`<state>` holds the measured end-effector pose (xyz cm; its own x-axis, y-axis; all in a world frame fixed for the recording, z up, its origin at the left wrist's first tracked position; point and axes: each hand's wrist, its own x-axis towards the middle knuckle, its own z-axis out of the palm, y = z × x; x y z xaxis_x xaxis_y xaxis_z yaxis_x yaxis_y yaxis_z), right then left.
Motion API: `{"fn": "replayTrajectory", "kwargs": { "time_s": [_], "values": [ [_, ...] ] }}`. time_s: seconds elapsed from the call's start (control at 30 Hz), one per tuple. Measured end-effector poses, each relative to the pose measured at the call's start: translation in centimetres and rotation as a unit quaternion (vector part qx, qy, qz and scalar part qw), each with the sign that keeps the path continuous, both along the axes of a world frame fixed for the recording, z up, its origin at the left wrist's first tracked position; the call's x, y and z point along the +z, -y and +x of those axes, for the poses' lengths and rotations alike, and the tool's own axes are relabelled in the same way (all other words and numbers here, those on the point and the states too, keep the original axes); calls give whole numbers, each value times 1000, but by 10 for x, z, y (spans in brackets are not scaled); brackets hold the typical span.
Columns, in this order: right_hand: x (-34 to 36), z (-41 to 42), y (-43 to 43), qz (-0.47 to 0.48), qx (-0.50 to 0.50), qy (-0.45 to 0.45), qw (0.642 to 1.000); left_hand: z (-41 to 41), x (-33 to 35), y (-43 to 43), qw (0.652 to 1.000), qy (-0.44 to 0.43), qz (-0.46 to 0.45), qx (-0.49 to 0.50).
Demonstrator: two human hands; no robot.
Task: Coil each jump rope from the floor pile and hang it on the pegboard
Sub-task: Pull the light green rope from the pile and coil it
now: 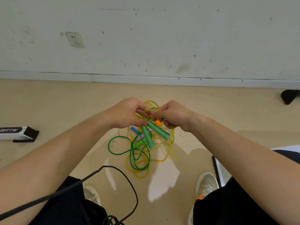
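A tangled pile of jump ropes [139, 153] lies on the tan floor between my feet and the wall, with green and yellow cords looping out. Blue [134, 129], orange [157, 122] and pink handles show in it. My left hand [128, 113] grips one green handle [147, 137] that points down, with a yellow cord looped over its fingers. My right hand [173, 115] grips the other green handle [159, 130], slanted down to the right. Both hands meet just above the pile. No pegboard is in view.
A white and black box [17, 133] lies on the floor at left. A black cable [123, 177] curves across the floor near my shoes [207, 184]. A wall with a socket [75, 39] rises behind the pile. A dark object [289, 95] sits at far right.
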<state>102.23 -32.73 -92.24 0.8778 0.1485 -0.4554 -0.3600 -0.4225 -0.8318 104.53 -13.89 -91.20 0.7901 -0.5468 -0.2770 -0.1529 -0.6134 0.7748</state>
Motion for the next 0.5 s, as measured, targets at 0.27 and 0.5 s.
{"fn": "replayTrajectory", "kwargs": {
  "time_s": [0.27, 0.5],
  "values": [
    [-3, -17, -18, 149, -140, -85, 975, 1, -24, 5, 978, 181, 102, 23],
    [-5, -30, -31, 191, -181, -15, 965, -3, -28, 16, 970, 92, -70, 216]
  ]
}}
